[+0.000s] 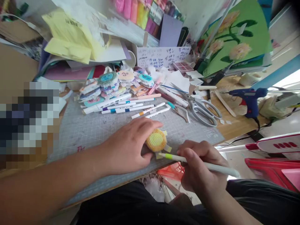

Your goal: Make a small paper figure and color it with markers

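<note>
My left hand [131, 145] curls around a small round yellow-and-orange textured piece [156, 140] on the cutting mat, thumb and fingers at its left edge. Pale paper tabs stick out from under its rim. In my right hand [201, 165] is a white marker with a yellow-green tip end [168, 156], gripped like a pen. Its point is at a tab on the lower edge of the round piece; whether it touches, I cannot tell. Behind my left hand lie several white markers [133, 107] with coloured bands.
Grey scissors [202, 109] and a blue glue gun [250, 97] lie to the right. A pile of colourful round pieces [107, 79] sits behind the markers on the grey cutting mat [77, 131]. Green flower artwork [241, 34] leans at the back right.
</note>
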